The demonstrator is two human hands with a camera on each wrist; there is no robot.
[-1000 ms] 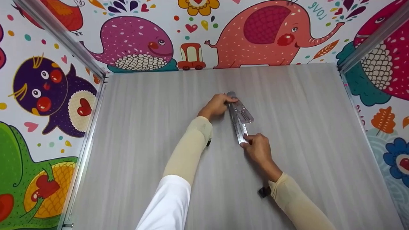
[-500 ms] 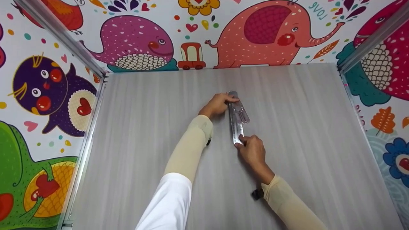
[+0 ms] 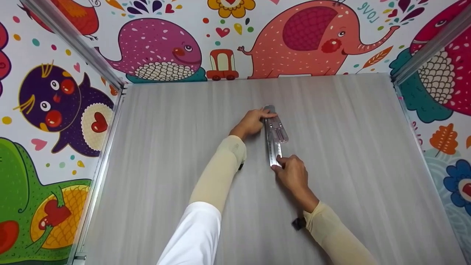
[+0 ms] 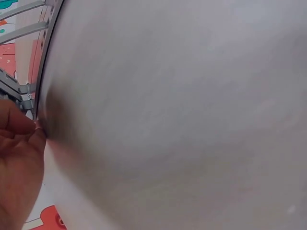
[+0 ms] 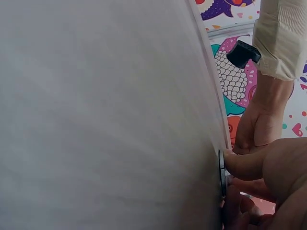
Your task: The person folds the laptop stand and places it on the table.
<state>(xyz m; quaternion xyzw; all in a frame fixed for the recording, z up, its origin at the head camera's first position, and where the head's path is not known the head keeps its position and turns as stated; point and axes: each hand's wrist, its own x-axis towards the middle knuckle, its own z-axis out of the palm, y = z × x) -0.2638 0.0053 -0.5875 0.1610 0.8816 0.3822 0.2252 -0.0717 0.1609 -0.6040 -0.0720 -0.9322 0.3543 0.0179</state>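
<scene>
Hands are holding a thin silver metal ruler point(image 3: 272, 147) flat on the grey bench point(image 3: 165, 147): the left hand point(image 3: 252, 123) is pressing its far end, the right hand point(image 3: 293, 173) is pinching its near end. It seems light, stiff and slippery, so the ends are probably the best grip.

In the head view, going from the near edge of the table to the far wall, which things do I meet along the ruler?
Right hand pinching the near end of the ruler → clear plastic piece on the ruler → left hand at its far end → bare table → cartoon wall.
</scene>
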